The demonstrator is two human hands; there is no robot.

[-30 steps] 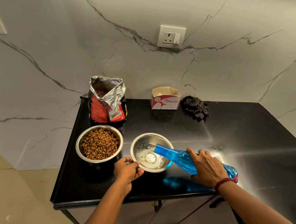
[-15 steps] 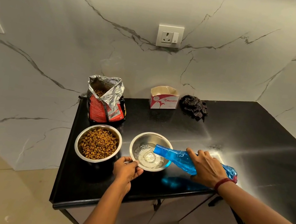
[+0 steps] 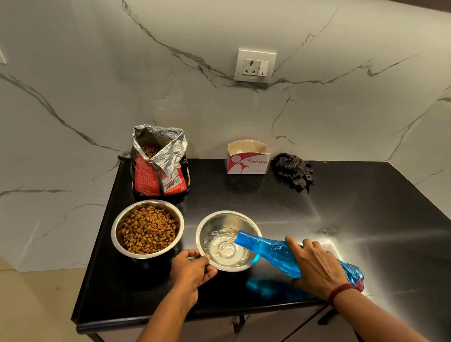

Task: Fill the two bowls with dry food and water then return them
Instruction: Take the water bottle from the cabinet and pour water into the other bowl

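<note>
I work on the black counter (image 3: 358,221). The food bag (image 3: 157,166) stands at the back, and the bowl of dry food (image 3: 147,229) is already full beside the water bowl (image 3: 226,240). My right hand (image 3: 318,269) is closed around the blue bottle (image 3: 273,252), tilted with its mouth over the bowl; water runs in. My left hand (image 3: 192,269) pinches the near rim. I think a slow, low pour is best, because the level is only shallow and splashing is likely.
</note>
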